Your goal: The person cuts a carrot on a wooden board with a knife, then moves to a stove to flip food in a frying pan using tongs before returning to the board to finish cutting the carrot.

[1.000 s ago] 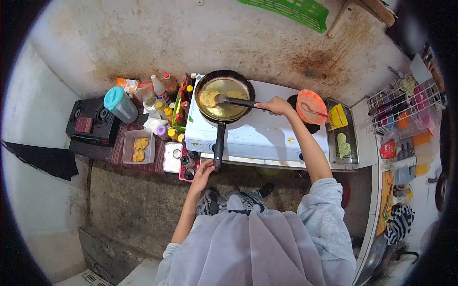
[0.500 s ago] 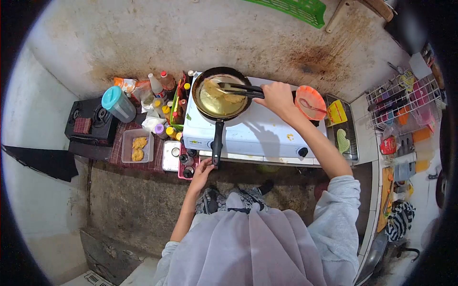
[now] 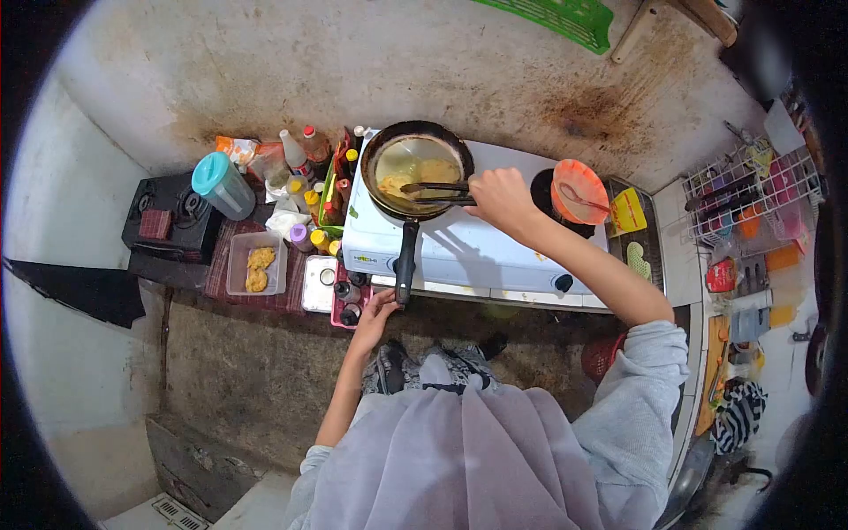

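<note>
My right hand [image 3: 502,196] is closed around black tongs [image 3: 442,187], whose tips reach down into the frying pan [image 3: 467,157]. At the tips lies a battered, pale golden fritter [image 3: 394,185] in the oil, and another fritter [image 3: 437,170] floats just behind it. The pan sits on the left side of the white gas stove [image 3: 503,230], its black handle [image 3: 406,265] pointing toward me. My left hand [image 3: 374,321] is at the end of this handle, the fingertips pinching it from the left and partly hidden there.
To the right, an orange bowl [image 3: 583,177] with a spoon rests over the other burner. On the left stand a plastic container [image 3: 278,283] with fried pieces, a blue-lidded pitcher [image 3: 231,199] and several bottles. A wire rack [image 3: 751,199] hangs at the right.
The tong tips have moved lower and closer in the pan. The fritter that was lifted by them now lies in the oil at the front left. My left hand stays at the handle.
</note>
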{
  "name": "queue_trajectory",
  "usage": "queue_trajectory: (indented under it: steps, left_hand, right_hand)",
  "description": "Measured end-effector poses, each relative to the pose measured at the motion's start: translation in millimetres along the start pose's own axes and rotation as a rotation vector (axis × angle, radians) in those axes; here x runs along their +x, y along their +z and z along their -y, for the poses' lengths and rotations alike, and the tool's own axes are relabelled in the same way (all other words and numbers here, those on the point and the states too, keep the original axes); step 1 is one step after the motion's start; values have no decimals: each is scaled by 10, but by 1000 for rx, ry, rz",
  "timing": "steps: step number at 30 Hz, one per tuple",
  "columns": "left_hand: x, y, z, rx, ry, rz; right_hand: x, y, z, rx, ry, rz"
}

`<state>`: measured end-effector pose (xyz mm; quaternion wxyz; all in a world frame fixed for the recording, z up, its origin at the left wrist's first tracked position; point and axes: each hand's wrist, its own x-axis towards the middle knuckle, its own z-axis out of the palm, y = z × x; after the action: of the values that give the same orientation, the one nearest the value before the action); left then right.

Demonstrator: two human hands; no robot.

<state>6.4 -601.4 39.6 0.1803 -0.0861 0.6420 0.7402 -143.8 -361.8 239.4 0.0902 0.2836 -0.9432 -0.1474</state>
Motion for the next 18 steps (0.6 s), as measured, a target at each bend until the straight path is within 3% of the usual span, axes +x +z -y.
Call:
queue_trajectory:
  steps: [6,10,13,18]
  left_hand:
    - [20,-55,80,67,63,73]
    - [-9,-20,81,-24,51,-7]
    - [-40,0,26,-6,24,-19]
    - [-57,19,-31,25,7,1]
  right_hand:
    - [-2,130,-68,80,106,45]
    - [-8,79,-254,167,255,133]
    - [31,182,-254,159,284,37]
    - [121,381,-165,151,265,60]
